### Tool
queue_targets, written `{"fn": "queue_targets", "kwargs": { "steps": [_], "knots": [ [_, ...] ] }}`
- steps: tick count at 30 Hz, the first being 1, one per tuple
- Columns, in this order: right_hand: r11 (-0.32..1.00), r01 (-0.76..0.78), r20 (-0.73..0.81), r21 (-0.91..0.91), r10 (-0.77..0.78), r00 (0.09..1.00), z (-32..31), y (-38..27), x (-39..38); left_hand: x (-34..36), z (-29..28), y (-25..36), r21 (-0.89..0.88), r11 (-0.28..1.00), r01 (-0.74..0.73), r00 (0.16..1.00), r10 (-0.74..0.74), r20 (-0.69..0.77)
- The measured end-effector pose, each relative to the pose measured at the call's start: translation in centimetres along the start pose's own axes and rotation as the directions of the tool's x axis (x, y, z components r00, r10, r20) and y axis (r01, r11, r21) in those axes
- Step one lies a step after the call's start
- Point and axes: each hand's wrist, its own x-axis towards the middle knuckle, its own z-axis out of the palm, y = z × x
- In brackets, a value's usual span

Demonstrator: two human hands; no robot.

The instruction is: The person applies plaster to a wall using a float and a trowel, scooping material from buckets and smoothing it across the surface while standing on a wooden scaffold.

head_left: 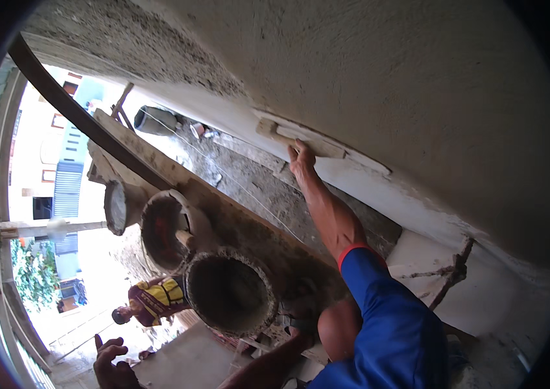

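Note:
My right hand (302,157), at the end of an outstretched arm in a blue sleeve, is closed round the handle of a long flat plastering float (333,150). The float's blade lies against the lower part of the pale plastered wall (418,84). At the lower left my left hand (115,364) is raised, holding nothing, its fingers partly bent and apart. Nearest my legs stands a mortar-crusted bucket (229,293), dark inside. Beside it a second crusted bucket (161,230) has a light-coloured handle sticking out.
A third bucket (119,207) stands farther along the plank (236,220). A curved dark bar (80,117) crosses the left side. Below, a person in a maroon and yellow shirt (158,301) is at the left. A dark barrel (155,120) rests on the ground beyond the plank.

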Motion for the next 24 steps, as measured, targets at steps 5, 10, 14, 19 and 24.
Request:
{"fn": "queue_targets", "kwargs": {
  "steps": [5,10,14,19,24],
  "knots": [
    [0.999,0.025,0.205,0.022,-0.029,0.978,-3.0,-1.2,-5.4,-0.2,0.3,-1.5,-0.013,1.000,-0.027,0.999,0.028,0.018],
    [0.890,0.275,-0.042,-0.364,-0.310,0.950,-15.2,-14.5,-6.2,0.3,5.0,-1.6,-0.206,0.973,-0.105,0.994,0.112,0.022],
    [0.610,0.448,0.125,-0.654,-0.497,0.859,-22.0,-18.3,-7.1,0.9,4.6,-1.6,-0.210,0.963,-0.171,0.984,0.179,0.019],
    [-0.042,0.620,0.545,-0.784,-0.526,0.653,-24.3,-19.8,-5.2,0.3,6.3,-2.0,-0.222,0.967,-0.127,0.986,0.147,0.076],
    [-0.305,0.783,0.820,-0.542,-0.394,0.415,-18.6,-14.1,-2.4,-0.4,5.6,-1.8,-0.193,0.981,-0.037,0.997,0.049,0.057]
  ]
}}
